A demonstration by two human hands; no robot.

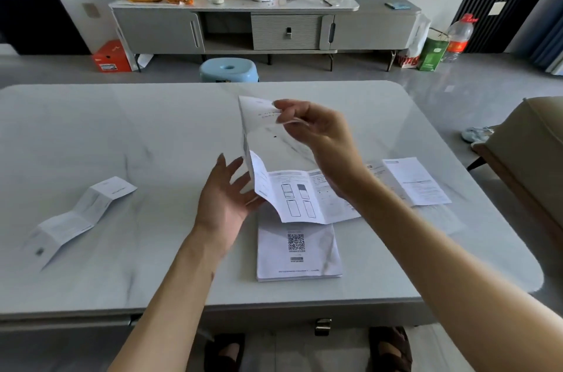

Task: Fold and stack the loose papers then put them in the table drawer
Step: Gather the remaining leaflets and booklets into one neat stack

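Observation:
My right hand (307,130) pinches the top end of a long creased leaflet (301,195) and lifts it above the marble table (152,134). The leaflet's far end still lies flat to the right. My left hand (225,198) is spread open under the leaflet's lower fold, fingertips touching the paper. A folded stack of papers (298,252) with a QR code on top lies just below the leaflet. Another unfolded zigzag leaflet (79,216) lies at the table's left. The drawer handle (322,326) shows under the table's front edge; the drawer is shut.
A beige chair (530,158) stands at the table's right side. Beyond the table are a blue stool (228,69) and a grey sideboard (265,30) with kitchen items on top. My feet in dark sandals show under the table's front edge.

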